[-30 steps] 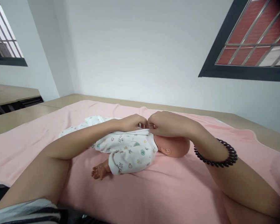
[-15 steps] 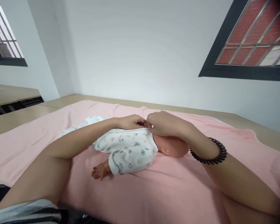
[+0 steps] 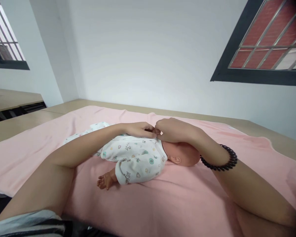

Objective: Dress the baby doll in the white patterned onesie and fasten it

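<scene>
A baby doll (image 3: 184,154) lies on its back on a pink blanket (image 3: 148,210), head to the right, one arm stretched toward me. It wears a white baby outfit (image 3: 138,164) printed with small animals and green dots. At the neckline, my left hand (image 3: 140,129) rests over the chest with its fingers closed at the collar edge. My right hand (image 3: 171,129) meets it there, fingertips pinched together above the doll's chin and neck. Both sets of fingertips nearly touch. Whatever bit of cloth or fastener lies between them is mostly hidden by the fingers.
The blanket covers most of a light wooden table (image 3: 64,107) that stands against a white wall (image 3: 143,56). Another table (image 3: 14,98) is at the far left. A black coil bracelet (image 3: 222,161) circles my right wrist. Barred windows are at both sides.
My left fingers have shifted slightly down onto the collar edge. My right hand stays nearly in place, its wrist turned a little. The doll has hardly moved.
</scene>
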The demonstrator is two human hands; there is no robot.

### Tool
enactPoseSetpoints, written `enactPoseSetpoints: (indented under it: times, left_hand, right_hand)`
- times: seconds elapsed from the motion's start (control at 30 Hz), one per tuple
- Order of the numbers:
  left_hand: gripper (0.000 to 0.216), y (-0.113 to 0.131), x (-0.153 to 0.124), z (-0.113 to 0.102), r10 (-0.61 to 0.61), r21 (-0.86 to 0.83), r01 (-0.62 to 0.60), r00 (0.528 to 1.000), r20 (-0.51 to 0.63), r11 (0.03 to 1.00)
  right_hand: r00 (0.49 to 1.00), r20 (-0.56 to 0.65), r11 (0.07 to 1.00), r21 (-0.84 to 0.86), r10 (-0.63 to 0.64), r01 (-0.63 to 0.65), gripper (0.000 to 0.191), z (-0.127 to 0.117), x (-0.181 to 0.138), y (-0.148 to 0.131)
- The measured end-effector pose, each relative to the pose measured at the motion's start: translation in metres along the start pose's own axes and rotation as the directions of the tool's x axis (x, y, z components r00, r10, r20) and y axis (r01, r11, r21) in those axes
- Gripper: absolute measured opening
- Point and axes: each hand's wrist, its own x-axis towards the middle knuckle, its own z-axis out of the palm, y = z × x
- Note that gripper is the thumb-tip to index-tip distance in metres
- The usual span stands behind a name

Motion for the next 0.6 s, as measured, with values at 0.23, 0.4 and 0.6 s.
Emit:
enactPoseSetpoints:
  times: [0.23,0.4,0.6]
  left_hand:
    - [0.048,-0.004,0.002,0.002,-0.022,0.043,0.022,1.0,-0.012,0.999]
    - [0.043,-0.002,0.002,0.002,-0.02,0.028,0.02,0.999,-0.026,0.999]
    - [0.04,-0.001,0.002,0.001,0.015,0.025,-0.015,1.0,0.003,1.0]
  right_hand:
    - [0.999,0.021,0.999,-0.035,-0.03,0.031,0.024,0.001,0.003,0.006]
    - [1.0,0.023,0.999,-0.044,-0.018,0.019,0.023,0.002,0.003,0.003]
    - [1.0,-0.006,0.999,-0.051,-0.011,0.011,0.021,-0.003,-0.003,-0.005]
